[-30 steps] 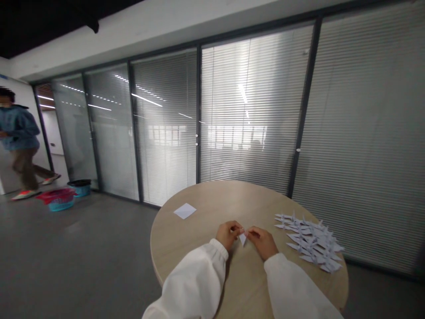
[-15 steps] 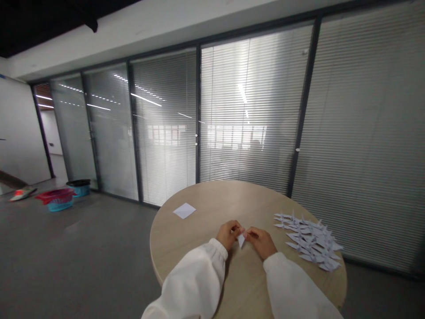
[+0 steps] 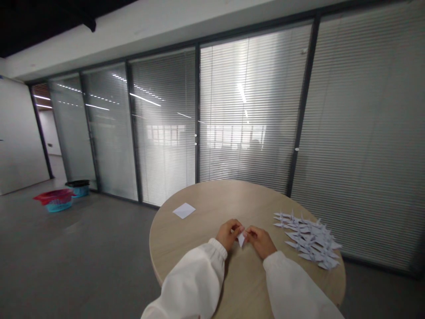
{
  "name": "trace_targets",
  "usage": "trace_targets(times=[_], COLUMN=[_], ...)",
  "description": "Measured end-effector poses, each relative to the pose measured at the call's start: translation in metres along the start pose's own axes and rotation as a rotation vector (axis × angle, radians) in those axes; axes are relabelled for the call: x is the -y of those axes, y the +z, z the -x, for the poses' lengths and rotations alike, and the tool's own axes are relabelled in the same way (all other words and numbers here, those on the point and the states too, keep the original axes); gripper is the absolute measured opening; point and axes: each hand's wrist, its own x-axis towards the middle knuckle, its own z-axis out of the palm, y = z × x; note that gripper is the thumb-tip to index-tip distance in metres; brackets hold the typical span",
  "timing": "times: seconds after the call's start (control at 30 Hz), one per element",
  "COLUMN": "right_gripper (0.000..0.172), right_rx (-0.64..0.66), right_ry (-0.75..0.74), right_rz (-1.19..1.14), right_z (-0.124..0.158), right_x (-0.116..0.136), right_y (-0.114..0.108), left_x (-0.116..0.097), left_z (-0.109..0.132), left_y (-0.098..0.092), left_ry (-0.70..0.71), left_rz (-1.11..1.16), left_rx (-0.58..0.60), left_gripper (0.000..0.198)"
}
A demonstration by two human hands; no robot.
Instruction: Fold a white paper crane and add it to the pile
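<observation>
A small folded piece of white paper (image 3: 241, 240) is pinched between my two hands above the middle of the table, its pointed end towards me. My left hand (image 3: 229, 233) grips its left side with thumb and fingertips. From the right, my right hand (image 3: 260, 241) pinches the upper right edge, close to the left fingertips. The fingers cover the paper's upper part. To the right lie many white folded paper cranes (image 3: 312, 239), crowded together. A flat white sheet of paper (image 3: 183, 210) rests at the left of the table.
The round wooden table (image 3: 186, 252) has its curved edge near both forearms. On the floor to the left stand a basket with a red liner (image 3: 56, 200) and a blue basket with a black liner (image 3: 79, 188). Glass partitions with blinds (image 3: 245, 110) rise behind the table.
A foot in a shoe at the far left has gone out of view. Both hands keep their pinch on the folded paper, with only slight finger movement.
</observation>
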Motion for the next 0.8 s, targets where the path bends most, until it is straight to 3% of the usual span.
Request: trace_targets(times=[0.13, 0.3, 0.4, 0.47, 0.57, 0.8], right_gripper=[0.027, 0.017, 0.036, 0.04, 0.032, 0.027], right_rx=[-0.053, -0.135, -0.224, -0.185, -0.045, -0.018], right_ry=[0.022, 0.028, -0.013, -0.084, -0.155, -0.195], right_rz=[0.016, -0.03, -0.047, -0.004, 0.1, 0.184], right_z=[0.0, -0.001, -0.001, 0.001, 0.003, 0.005], right_x=[-0.002, -0.002, 0.001, 0.005, 0.012, 0.014], right_y=[0.0, 0.003, 0.006, 0.008, 0.009, 0.008], left_x=[0.003, 0.012, 0.019, 0.022, 0.027, 0.03], left_z=[-0.002, -0.007, -0.01, -0.011, -0.011, -0.011], left_y=[0.004, 0.003, 0.0, -0.001, -0.001, 0.0], left_ry=[-0.056, -0.117, -0.169, -0.197, -0.234, -0.289], left_rz=[0.147, 0.219, 0.199, 0.199, 0.202, 0.221], left_rx=[0.043, -0.041, -0.108, -0.13, -0.115, -0.063], left_gripper=[0.027, 0.024, 0.022, 0.02, 0.016, 0.017])
